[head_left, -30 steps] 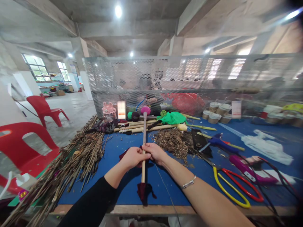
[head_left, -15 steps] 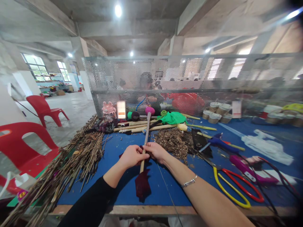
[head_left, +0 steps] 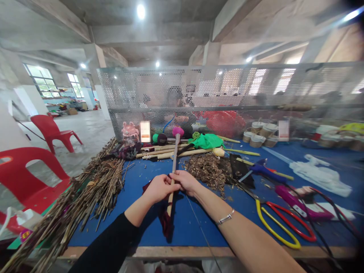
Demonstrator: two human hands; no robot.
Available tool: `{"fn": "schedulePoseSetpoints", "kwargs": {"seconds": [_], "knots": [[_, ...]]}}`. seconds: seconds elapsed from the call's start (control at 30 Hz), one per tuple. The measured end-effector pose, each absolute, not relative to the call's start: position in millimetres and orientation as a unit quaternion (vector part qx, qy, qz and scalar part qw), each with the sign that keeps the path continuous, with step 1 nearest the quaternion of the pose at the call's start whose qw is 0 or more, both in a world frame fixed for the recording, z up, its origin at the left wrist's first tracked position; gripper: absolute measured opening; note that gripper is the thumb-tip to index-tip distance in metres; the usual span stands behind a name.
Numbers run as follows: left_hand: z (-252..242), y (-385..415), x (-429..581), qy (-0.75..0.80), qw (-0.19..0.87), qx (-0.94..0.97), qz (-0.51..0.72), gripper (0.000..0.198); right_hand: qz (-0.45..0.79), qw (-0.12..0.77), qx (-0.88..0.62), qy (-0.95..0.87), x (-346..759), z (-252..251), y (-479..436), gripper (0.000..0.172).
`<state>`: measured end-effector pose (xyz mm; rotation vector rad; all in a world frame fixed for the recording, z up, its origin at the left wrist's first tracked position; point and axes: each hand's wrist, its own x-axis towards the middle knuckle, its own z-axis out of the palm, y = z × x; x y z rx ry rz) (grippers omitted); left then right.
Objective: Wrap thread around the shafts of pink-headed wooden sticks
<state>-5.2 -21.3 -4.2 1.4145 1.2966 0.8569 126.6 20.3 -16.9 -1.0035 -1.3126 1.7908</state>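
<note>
My left hand [head_left: 157, 188] and my right hand [head_left: 186, 182] meet at a long stick [head_left: 175, 157], both closed on it with their fingertips. Its far part is covered in greyish wrap, and a bright pink ball [head_left: 178, 131] tops the far end. Below my hands shows bare, pale stick, with dark maroon cloth [head_left: 165, 225] hanging around the near end. More maroon cloth [head_left: 146, 186] pokes out left of my left hand. A thin wire or thread [head_left: 199, 220] runs from near my right hand over the table's front edge.
Thin dry twigs [head_left: 102, 185] cover the left side of the blue table [head_left: 199, 237]. Behind my hands are wooden sticks [head_left: 162, 154], green cloth [head_left: 209, 141] and brown chips [head_left: 206, 170]. At right lie red-and-yellow-handled scissors [head_left: 290, 223], a blue-handled tool [head_left: 265, 171] and a purple device [head_left: 301, 204].
The maroon cloth at the near end has turned from broad to narrow, and more maroon cloth shows left of my left hand. Both hands stay at the same place on the stick.
</note>
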Motion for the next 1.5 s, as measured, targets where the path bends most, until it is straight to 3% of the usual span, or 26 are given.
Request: {"fn": "schedulePoseSetpoints", "kwargs": {"seconds": [0.07, 0.2, 0.3, 0.4, 0.53, 0.6, 0.73, 0.8, 0.87, 1.03, 1.1, 1.3, 1.4, 1.5], "knots": [[-4, -20, -7, 0.536, 0.475, 0.6, 0.356, 0.035, 0.692, 0.336, -0.389, -0.507, 128, -17, 21, 0.034], [9, -23, -7, 0.463, 0.648, 0.505, 0.332, 0.031, 0.756, 0.299, -0.311, -0.492, 139, -9, 23, 0.033], [16, -26, -7, 0.438, 0.709, 0.444, 0.328, 0.03, 0.771, 0.292, -0.272, -0.497, 143, -6, 23, 0.031], [10, -25, -7, 0.471, 0.669, 0.478, 0.318, 0.031, 0.742, 0.317, -0.301, -0.508, 138, -11, 23, 0.031], [-4, -21, -8, 0.547, 0.5, 0.577, 0.344, 0.035, 0.694, 0.329, -0.374, -0.52, 131, -19, 24, 0.032], [-4, -20, -8, 0.527, 0.523, 0.572, 0.348, 0.033, 0.705, 0.321, -0.369, -0.513, 132, -18, 25, 0.033], [6, -22, -6, 0.44, 0.691, 0.465, 0.336, 0.029, 0.754, 0.307, -0.311, -0.49, 140, -10, 26, 0.033], [8, -23, -6, 0.421, 0.722, 0.442, 0.325, 0.029, 0.749, 0.308, -0.31, -0.498, 140, -9, 26, 0.033], [5, -22, -6, 0.44, 0.703, 0.469, 0.304, 0.032, 0.725, 0.314, -0.329, -0.518, 138, -12, 25, 0.033], [-10, -19, -9, 0.549, 0.511, 0.581, 0.316, 0.04, 0.677, 0.321, -0.387, -0.537, 129, -22, 24, 0.033], [-8, -19, -9, 0.535, 0.528, 0.575, 0.323, 0.039, 0.693, 0.318, -0.383, -0.521, 131, -20, 24, 0.033], [13, -24, -7, 0.395, 0.731, 0.447, 0.331, 0.029, 0.766, 0.32, -0.305, -0.466, 139, -8, 24, 0.031], [10, -24, -7, 0.432, 0.711, 0.458, 0.312, 0.031, 0.743, 0.327, -0.331, -0.481, 135, -13, 24, 0.031], [-4, -21, -7, 0.509, 0.604, 0.544, 0.284, 0.038, 0.706, 0.33, -0.365, -0.509, 127, -22, 24, 0.031]]}}
